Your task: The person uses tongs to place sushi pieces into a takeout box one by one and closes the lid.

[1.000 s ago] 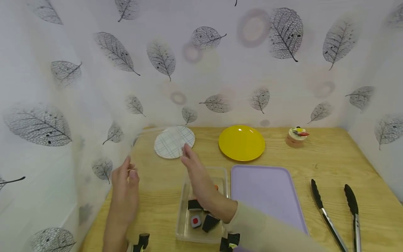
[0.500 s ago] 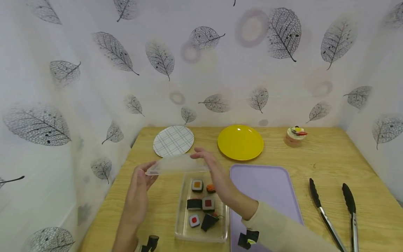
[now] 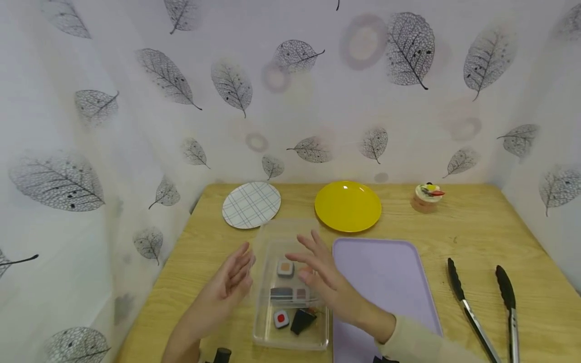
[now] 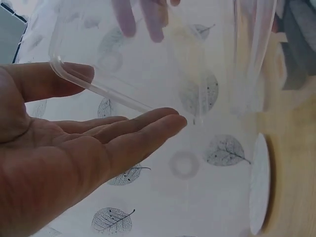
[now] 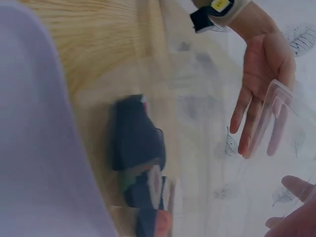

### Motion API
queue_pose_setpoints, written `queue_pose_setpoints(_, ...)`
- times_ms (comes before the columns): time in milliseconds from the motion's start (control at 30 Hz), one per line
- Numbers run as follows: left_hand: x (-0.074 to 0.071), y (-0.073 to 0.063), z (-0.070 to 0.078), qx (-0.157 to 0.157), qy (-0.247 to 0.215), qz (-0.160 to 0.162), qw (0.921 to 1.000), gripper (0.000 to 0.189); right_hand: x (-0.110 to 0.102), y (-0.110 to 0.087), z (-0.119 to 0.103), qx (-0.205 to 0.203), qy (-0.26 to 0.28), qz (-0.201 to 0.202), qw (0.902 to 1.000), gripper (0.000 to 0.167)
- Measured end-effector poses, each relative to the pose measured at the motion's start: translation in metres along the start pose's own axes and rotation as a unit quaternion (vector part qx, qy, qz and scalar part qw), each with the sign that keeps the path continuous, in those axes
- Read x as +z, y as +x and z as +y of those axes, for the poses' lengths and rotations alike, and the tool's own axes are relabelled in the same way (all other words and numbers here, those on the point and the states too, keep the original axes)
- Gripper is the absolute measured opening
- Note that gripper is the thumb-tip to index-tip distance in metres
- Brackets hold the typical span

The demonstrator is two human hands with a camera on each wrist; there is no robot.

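Both hands hold a clear plastic lid [image 3: 287, 229] over a clear container [image 3: 290, 344] of toy sushi. The left hand [image 3: 227, 285] has the lid's left edge between its thumb and extended fingers; the left wrist view shows the rim beside the thumb [image 4: 74, 74]. Across from it, the right hand [image 3: 331, 282] holds the other side, fingers spread over the edge. Through the lid show a white roll with an orange centre [image 3: 285, 268] and a dark-wrapped piece [image 3: 281, 294]. Nearer lie a red-centred roll [image 3: 281, 318] and a black cone-shaped piece [image 3: 302, 321].
A lilac tray [image 3: 386, 282] lies right of the container, partly under the right forearm. Black-tipped tongs [image 3: 472, 315] rest farther right. Along the back stand a checked plate [image 3: 251, 205], a yellow plate [image 3: 348, 206] and a toy cupcake [image 3: 426, 197].
The lid has come from the left, over the container's far end, and now overlaps most of the sushi. The left hand has moved right; the right hand has shifted right too.
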State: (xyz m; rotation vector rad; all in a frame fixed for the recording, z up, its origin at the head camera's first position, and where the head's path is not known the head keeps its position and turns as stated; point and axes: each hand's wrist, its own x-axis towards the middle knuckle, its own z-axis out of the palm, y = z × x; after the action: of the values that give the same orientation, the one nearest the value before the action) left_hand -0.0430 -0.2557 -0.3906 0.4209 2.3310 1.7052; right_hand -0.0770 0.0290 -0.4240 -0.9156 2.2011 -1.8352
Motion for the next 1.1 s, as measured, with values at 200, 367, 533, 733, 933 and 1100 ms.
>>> queue_pose_setpoints(200,0.010,-0.005,-0.007,-0.033,0.116,0.009,0.9927,0.077,0.007,-0.010,0.005,-0.001,-0.036,-0.006,0.9993,0.041)
queue_pose_setpoints(367,0.017,-0.011,-0.007,-0.074,0.146,0.005,0.9865,0.079,0.009,-0.019,0.004,0.026,-0.026,-0.014,0.9992,0.041)
queue_pose_setpoints(533,0.022,-0.014,-0.007,-0.069,0.152,-0.014,0.9858,0.075,0.011,-0.031,0.008,0.043,-0.020,-0.029,0.9985,0.040)
queue_pose_setpoints(733,0.025,-0.017,-0.008,-0.096,0.142,-0.018,0.9850,0.073,0.012,-0.042,0.013,0.054,-0.018,-0.044,0.9974,0.043)
queue_pose_setpoints(933,0.022,-0.017,-0.007,-0.107,0.144,-0.026,0.9835,0.069,0.015,-0.049,0.016,0.049,-0.012,-0.050,0.9975,0.042)
queue_pose_setpoints(1100,0.019,-0.015,-0.007,-0.109,0.149,-0.027,0.9824,0.068,0.015,-0.050,0.016,0.063,-0.026,-0.041,0.9968,0.039)
